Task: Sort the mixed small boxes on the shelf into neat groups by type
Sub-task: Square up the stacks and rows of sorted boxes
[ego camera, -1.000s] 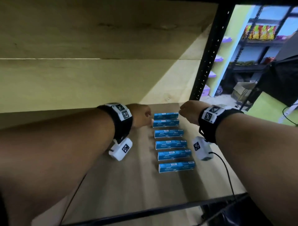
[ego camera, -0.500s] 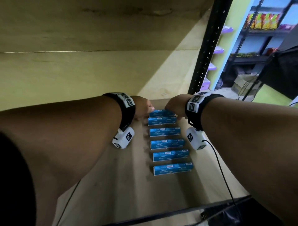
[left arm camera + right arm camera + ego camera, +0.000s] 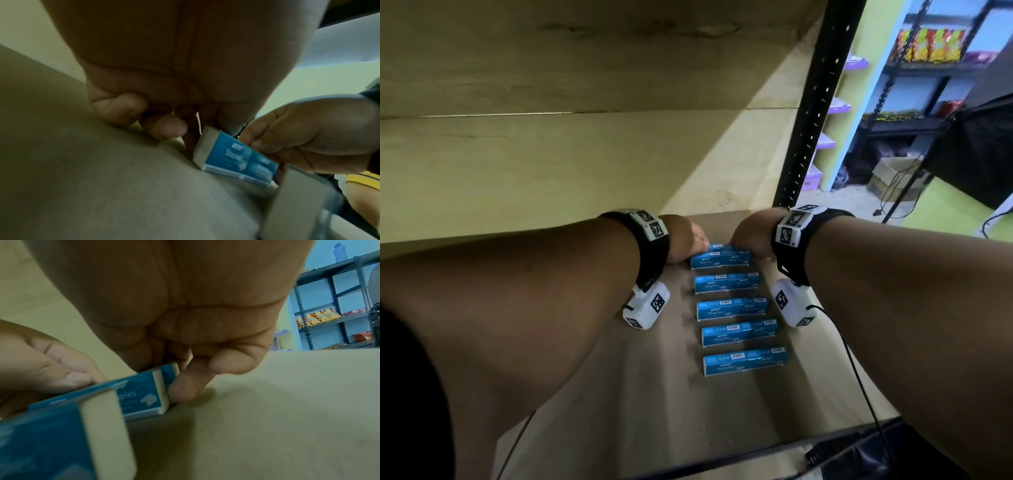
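Several blue staples boxes lie in a column on the wooden shelf [image 3: 640,411], the nearest one [image 3: 745,361] toward the front edge. Both hands meet at the far end of the column. My left hand [image 3: 700,241] pinches the left end of a far staples box [image 3: 720,259], and my right hand [image 3: 743,245] curls over its right end. In the left wrist view the left hand [image 3: 191,134] sits at the box's [image 3: 236,155] white end flap. In the right wrist view the right hand [image 3: 185,382] presses the box's [image 3: 144,394] end. The farthest box [image 3: 717,246] is mostly hidden by the hands.
A black perforated upright [image 3: 811,113] stands at the shelf's right rear corner. The wooden back panel [image 3: 551,164] rises just behind the hands. A black cable [image 3: 859,377] trails from the right wrist over the front edge. Other racks [image 3: 928,85] stand beyond.
Both hands have closed in from either side of the column onto the far boxes. The two farthest boxes now sit closer together.
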